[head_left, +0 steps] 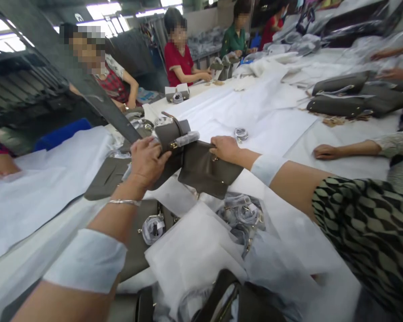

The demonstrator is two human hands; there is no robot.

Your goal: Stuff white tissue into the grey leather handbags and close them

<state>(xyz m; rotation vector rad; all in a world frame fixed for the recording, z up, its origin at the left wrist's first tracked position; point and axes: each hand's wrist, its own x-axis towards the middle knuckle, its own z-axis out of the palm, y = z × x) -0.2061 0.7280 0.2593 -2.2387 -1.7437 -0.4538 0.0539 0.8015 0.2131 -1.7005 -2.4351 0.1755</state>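
A grey-brown leather handbag (201, 167) is held up over the white-covered table (272, 120). My left hand (147, 161) is closed round the bag's left side by the wrapped handle (187, 138). My right hand (223, 147) grips the bag's top edge on the right, fingers curled over it. A long grey strap (87, 89) runs up and left from the bag. Both forearms wear white bands, and a thin bangle sits on the left wrist.
Wrapped metal fittings (242, 214) and white paper lie below the bag. More grey bags (342, 94) lie at the far right. Another person's hand (325, 152) rests on the table at right. Several people sit along the far side.
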